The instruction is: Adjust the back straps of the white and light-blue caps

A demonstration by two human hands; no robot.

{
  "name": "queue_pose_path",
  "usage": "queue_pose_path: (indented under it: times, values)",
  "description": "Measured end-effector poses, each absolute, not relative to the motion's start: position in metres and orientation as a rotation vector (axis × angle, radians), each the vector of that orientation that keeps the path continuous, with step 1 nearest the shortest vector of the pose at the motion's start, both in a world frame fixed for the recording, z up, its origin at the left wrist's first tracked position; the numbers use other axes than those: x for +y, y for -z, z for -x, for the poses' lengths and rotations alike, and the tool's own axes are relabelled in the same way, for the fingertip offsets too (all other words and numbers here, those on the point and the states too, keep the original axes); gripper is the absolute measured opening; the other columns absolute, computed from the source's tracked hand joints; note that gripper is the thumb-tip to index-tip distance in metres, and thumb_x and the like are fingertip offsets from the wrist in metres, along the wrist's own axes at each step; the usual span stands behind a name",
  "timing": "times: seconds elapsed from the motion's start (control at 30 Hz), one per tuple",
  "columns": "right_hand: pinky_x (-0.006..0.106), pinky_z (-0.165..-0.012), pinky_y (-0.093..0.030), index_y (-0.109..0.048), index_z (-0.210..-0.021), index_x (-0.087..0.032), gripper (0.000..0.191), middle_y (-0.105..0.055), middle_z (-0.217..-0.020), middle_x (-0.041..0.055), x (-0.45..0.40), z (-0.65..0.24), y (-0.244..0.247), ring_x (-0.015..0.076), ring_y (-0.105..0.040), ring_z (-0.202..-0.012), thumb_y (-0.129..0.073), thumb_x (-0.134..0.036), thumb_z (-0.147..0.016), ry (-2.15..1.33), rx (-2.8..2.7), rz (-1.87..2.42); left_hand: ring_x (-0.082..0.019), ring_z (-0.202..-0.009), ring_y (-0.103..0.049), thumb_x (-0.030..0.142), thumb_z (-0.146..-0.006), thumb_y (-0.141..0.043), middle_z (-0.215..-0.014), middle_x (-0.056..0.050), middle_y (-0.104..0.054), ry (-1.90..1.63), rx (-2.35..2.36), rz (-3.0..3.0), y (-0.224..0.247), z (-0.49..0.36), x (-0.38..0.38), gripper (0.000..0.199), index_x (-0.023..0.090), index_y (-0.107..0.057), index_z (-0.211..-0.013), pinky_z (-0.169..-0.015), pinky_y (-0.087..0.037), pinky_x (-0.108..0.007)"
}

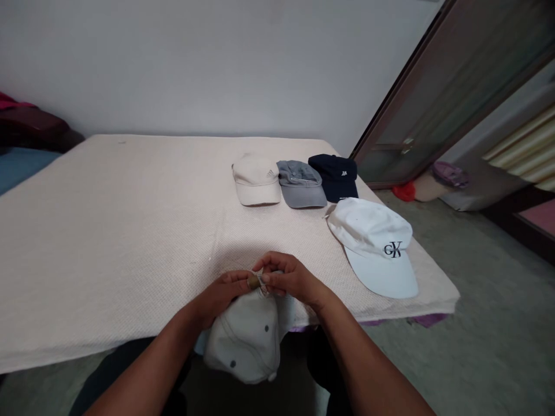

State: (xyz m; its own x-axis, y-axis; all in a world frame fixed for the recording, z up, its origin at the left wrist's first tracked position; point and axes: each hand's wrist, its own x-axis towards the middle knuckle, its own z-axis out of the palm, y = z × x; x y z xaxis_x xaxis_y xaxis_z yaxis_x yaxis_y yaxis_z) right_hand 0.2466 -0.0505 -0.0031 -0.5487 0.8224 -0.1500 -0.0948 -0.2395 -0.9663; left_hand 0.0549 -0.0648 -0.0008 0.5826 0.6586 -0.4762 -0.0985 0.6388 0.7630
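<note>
Along the near edge of the table [143,248], a light grey cap [243,341] is held with much of its crown overhanging the person's lap. Cloth-covered tabletop stretches wide to the left of the hands and back to the wall [208,69]. On the right, a white cap [368,231] lies close to the table's slanting side edge, its brim toward the person. Farther back sit a beige cap [256,176], a darker grey cap [300,184] and a navy cap [332,176], side by side.

Both forearms are cut off by the lower border. The fingers partly cover the held cap's strap, so how it is threaded cannot be told.

The left hand [223,293] has its thumb and fingers nearly closed at the brass-coloured clasp [254,282], steadying the cap; the right hand [289,278] pinches beside the clasp, thumb and forefinger almost together on the strap.
</note>
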Motion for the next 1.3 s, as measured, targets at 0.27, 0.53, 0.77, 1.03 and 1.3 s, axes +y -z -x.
queue_pose_path:
  times: [0.27,0.53,0.77,1.03,1.3]
  values:
    - [0.019,-0.04,-0.025,-0.06,-0.096,-0.016,0.021,-0.048,-0.057,-0.0067,-0.052,-0.247,0.005,0.0047,-0.038,-0.042,-0.064,-0.027,-0.078,-1.871,-1.27,0.834,-0.009,-0.055,-0.048,0.035,-0.076,-0.068,-0.068,0.001,-0.06,-0.459,0.825,-0.775,0.0,-0.053,-0.065,0.021,0.016,-0.068,-0.082,-0.056,-0.036,-0.022]
    - [0.018,-0.042,-0.028,-0.061,-0.095,-0.015,0.021,-0.055,-0.059,-0.0047,-0.051,-0.245,0.007,0.0043,-0.038,-0.042,-0.065,-0.029,-0.08,-1.918,-1.331,0.76,-0.012,-0.063,-0.055,0.036,-0.079,-0.065,-0.079,-0.005,-0.067,-0.465,0.772,-0.806,-0.003,-0.054,-0.065,0.027,0.014,-0.07,-0.093,-0.062,-0.04,-0.024]
    - [0.018,-0.041,-0.028,-0.061,-0.096,-0.016,0.021,-0.056,-0.06,-0.0038,-0.052,-0.244,0.009,0.0047,-0.039,-0.043,-0.064,-0.029,-0.08,-1.909,-1.329,0.739,-0.014,-0.068,-0.059,0.035,-0.08,-0.064,-0.082,-0.005,-0.07,-0.472,0.759,-0.822,-0.002,-0.053,-0.064,0.023,0.016,-0.072,-0.089,-0.067,-0.042,-0.025]
    - [0.017,-0.041,-0.03,-0.061,-0.093,-0.016,0.02,-0.051,-0.058,-0.0049,-0.054,-0.239,0.006,0.0051,-0.04,-0.043,-0.059,-0.033,-0.083,-1.835,-1.409,0.877,-0.012,-0.066,-0.058,0.03,-0.079,-0.065,-0.079,-0.004,-0.069,-0.447,0.774,-0.817,0.0,-0.054,-0.064,0.019,0.016,-0.073,-0.089,-0.065,-0.041,-0.023]
    - [0.019,-0.04,-0.03,-0.059,-0.084,-0.016,0.03,-0.045,-0.058,-0.0044,-0.05,-0.239,0.006,0.0058,-0.04,-0.041,-0.047,-0.042,-0.089,-1.657,-1.448,1.051,-0.013,-0.062,-0.056,0.031,-0.077,-0.065,-0.077,-0.005,-0.067,-0.495,0.785,-0.769,0.0,-0.052,-0.064,0.024,0.013,-0.07,-0.092,-0.062,-0.042,-0.025]
